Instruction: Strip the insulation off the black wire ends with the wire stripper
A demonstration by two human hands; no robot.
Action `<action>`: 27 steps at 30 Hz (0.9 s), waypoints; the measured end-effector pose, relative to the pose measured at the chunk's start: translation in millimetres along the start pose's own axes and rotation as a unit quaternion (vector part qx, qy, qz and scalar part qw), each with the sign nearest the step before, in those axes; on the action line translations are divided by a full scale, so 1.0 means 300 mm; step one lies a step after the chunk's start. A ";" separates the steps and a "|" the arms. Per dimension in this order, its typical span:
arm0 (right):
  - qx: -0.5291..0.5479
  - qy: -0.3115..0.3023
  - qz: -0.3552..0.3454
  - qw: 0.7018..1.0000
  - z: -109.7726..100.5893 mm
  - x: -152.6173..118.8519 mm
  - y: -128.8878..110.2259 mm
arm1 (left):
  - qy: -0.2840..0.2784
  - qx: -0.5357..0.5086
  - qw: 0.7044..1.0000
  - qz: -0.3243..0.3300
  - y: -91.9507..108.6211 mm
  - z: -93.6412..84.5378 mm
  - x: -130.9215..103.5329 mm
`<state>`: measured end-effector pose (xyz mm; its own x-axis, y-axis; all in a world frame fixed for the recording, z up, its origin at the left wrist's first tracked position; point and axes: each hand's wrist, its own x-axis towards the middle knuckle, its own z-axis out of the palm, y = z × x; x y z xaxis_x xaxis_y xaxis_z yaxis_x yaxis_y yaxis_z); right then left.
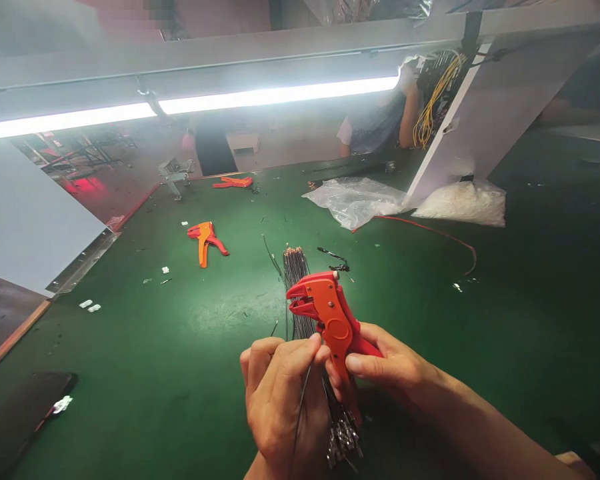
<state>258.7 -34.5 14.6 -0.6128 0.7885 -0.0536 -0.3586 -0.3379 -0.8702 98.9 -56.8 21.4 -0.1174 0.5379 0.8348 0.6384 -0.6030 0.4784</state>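
You're pinching black wire (301, 399) in left hand (286, 387), gripping wire stripper (333, 315) in right hand (393, 360), above wire bundle (296, 268) on table (190, 380); loosening pinch could be letting wire slip

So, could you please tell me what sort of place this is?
Probably a wire-assembly workshop: a wire stripper in the right hand, a bundle of black wires, and a green worktop.

Left hand (276, 390) in a fingertip pinch, right hand (393, 360) curled close beside, thumb extended, lower fingers seemingly wrapped
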 end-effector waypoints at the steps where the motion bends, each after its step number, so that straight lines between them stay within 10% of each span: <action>1: 0.000 0.006 -0.001 1.000 0.002 0.001 0.003 | -0.002 0.000 1.000 0.003 -0.002 -0.001 -0.002; 19: -0.026 0.094 0.026 0.995 0.015 -0.008 0.004 | -0.012 -0.009 1.000 0.010 -0.001 -0.001 0.004; 27: 0.024 0.011 -0.008 1.000 -0.022 -0.021 -0.023 | 0.031 -0.148 0.967 -0.205 -0.011 -0.031 0.041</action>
<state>269.8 -33.9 17.5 -0.5921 0.8042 -0.0513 -0.4015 -0.3495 -0.8465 88.2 -53.6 32.6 -0.3663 0.7362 0.5690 0.2843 -0.4938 0.8218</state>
